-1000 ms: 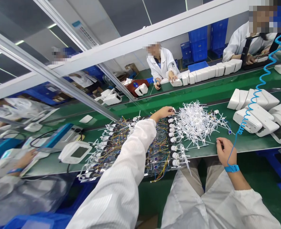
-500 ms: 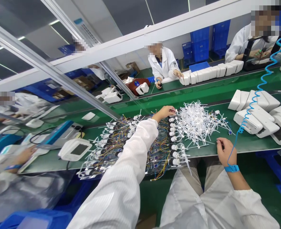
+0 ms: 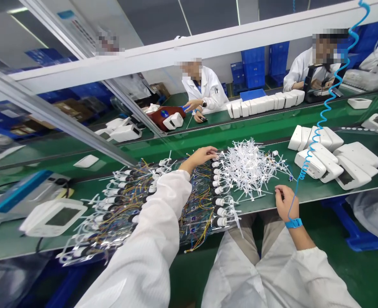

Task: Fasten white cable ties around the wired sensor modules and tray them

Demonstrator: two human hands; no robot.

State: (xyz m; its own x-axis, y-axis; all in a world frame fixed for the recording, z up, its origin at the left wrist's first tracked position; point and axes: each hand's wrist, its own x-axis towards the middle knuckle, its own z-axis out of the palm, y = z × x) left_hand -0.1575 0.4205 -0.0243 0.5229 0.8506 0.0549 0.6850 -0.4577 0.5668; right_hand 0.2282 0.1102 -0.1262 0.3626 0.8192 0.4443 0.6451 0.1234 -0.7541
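Note:
My left hand reaches over the wired parts to the far end of a row of small black-and-white cylinders. Its fingers are drawn together at the rearmost cylinder; whatever lies between them is hidden. Coloured wires and clear plastic spread under my left forearm. Just right of the row is a heap of white cable ties. At the bench's front edge, my right hand rests loosely curled, thumb and fingers apart, with nothing visible in it. A blue wrist strap circles that wrist.
White device housings are stacked to the right. A blue coiled cord hangs down to the wrist strap. On the left sits a white device with a screen. Co-workers sit across the green bench, behind a metal frame.
The camera has swung right, so the scene sits further left. My left hand stays near the row's far end; my right hand keeps its place. A co-worker's hand has left the white housings opposite.

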